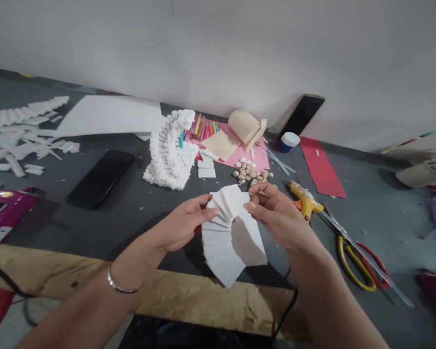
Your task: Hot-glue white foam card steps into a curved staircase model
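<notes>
Between my hands is a curved fan of overlapping white paper pieces (221,249), resting partly over a flat white sheet (250,242) at the table's front edge. My left hand (189,220) pinches the fan's upper left side, thumb on top. On the upper right, my right hand (272,213) closes thumb and fingers on the corner of the topmost white piece. Just beyond stand a curved white paper model (170,150) with a bumpy surface and a small stack of white cards (206,169). Pebbles (252,172) lie near my right fingertips.
A phone (101,178) lies at left, near paper scraps (18,145). To the right are a yellow glue gun (307,201), scissors (361,264) and red paper (323,167). Another phone (301,116) leans on the wall beside a blue jar (288,142). A cup (421,172) lies far right.
</notes>
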Motion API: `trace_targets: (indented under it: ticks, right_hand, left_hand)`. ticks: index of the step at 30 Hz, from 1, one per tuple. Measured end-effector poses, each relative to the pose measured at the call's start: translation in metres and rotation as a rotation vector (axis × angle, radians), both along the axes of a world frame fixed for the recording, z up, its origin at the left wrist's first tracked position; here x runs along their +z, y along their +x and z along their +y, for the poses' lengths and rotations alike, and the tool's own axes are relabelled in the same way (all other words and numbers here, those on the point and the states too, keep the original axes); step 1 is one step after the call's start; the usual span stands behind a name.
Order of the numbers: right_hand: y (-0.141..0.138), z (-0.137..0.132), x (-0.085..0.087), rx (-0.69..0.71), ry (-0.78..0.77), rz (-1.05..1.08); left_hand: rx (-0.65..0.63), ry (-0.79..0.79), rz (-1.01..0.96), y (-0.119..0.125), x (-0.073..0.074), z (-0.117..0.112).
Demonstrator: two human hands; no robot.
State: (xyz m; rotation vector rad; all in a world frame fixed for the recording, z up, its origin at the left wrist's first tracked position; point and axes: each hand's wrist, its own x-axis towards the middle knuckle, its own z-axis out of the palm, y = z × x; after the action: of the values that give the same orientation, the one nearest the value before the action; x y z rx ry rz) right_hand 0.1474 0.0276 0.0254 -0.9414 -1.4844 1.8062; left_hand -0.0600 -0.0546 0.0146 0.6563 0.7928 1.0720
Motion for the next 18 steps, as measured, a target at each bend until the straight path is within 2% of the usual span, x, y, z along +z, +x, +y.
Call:
trace_targets:
  ticks: [18]
  right_hand:
    - [-0.0013, -0.0006, 0.0024, 0.018, 0.001, -0.006]
  left_hand:
    - [0.010, -0.012, 0.005, 0.0010, 0.0014, -0.0005]
